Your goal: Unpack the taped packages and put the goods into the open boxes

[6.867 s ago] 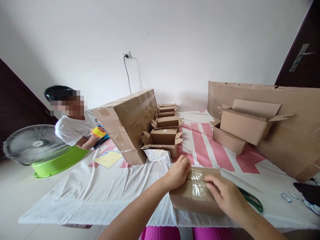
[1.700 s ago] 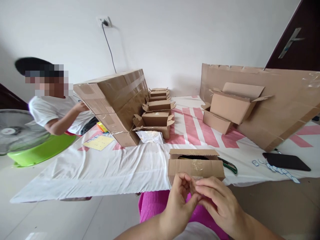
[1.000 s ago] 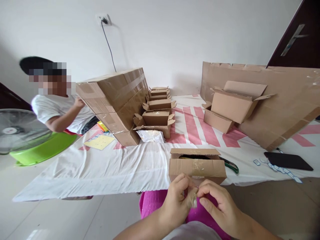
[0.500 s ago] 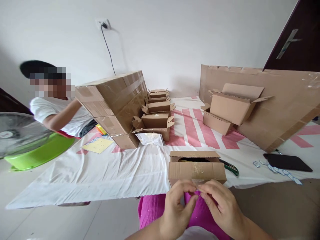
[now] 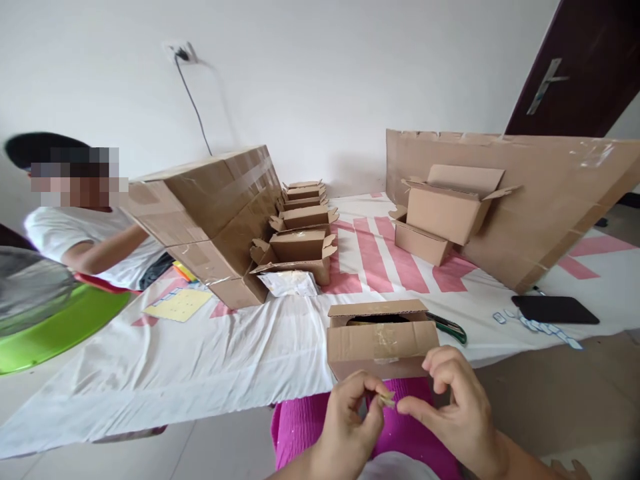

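Between the thumb and forefinger of my left hand (image 5: pixel 353 420) is a small crumpled yellowish scrap (image 5: pixel 387 399), perhaps tape; its exact kind is too small to tell. Beside it my right hand (image 5: pixel 453 403) holds nothing, its thumb and fingers spread apart. Just beyond both hands, at the table's near edge, sits a small cardboard box (image 5: pixel 383 343) with clear tape on its front flap. Its top is partly open and shows something dark inside. A green-handled cutter (image 5: pixel 453 330) lies at the box's right side.
Several open small boxes (image 5: pixel 300 250) line a large taped carton (image 5: pixel 220 220) on the left. Two more boxes (image 5: pixel 443 213) are stacked by a cardboard panel (image 5: pixel 520 200). A black phone (image 5: pixel 555 309) and sticker strips (image 5: pixel 545 328) lie right. A person (image 5: pixel 95 233) sits beyond the carton.
My hands have come apart: the right one has opened and moved up and right, while the scrap now shows in my left fingers. The view has shifted slightly to the right.
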The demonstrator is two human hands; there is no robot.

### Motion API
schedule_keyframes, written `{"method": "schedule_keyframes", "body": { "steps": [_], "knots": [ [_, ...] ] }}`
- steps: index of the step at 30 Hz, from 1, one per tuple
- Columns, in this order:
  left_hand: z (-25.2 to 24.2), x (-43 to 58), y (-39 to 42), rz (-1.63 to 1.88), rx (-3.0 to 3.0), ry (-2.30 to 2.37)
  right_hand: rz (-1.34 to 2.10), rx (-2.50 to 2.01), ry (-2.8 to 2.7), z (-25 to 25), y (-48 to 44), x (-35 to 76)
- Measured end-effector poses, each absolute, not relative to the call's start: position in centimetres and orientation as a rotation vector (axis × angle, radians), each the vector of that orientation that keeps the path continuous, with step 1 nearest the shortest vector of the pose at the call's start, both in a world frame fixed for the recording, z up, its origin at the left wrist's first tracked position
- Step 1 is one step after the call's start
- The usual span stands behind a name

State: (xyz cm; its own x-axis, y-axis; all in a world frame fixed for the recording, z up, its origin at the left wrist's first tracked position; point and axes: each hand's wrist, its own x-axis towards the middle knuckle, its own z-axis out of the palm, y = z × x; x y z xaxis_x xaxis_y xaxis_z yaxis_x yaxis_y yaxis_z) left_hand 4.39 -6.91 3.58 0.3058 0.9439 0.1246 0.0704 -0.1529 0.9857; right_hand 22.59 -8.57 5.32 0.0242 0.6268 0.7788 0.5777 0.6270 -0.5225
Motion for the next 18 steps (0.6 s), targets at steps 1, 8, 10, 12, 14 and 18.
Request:
{"method": "schedule_keyframes", "body": {
  "steps": [1, 8, 10, 12, 14, 18],
  "knots": [
    [3.3, 4.4, -6.9, 0.997, 1.509, 0.977, 0.038, -0.944, -1.724, 5.6, -8.7, 22.7],
    [0.4, 5.8, -7.7, 0.818, 1.320, 0.829, 0.291, -0.822, -2.247, 5.6, -10.0, 24.3],
    [-0.3, 6.4, -7.8, 0.730, 1.279, 0.794, 0.327, -0.932, -2.243, 4.3, -10.6, 25.0],
    [-0.8, 7.0, -7.8, 0.628, 1.249, 0.747, 0.454, -1.027, -2.259, 2.5, -11.0, 26.0],
    [-1.2, 7.3, -7.5, 0.526, 1.255, 0.704, 0.673, -1.220, -2.215, 0.3, -10.9, 27.7],
    [-2.0, 6.6, -6.8, 0.288, 1.467, 0.658, 0.873, -1.782, -1.894, -4.7, -11.2, 33.2]
  ]
}}
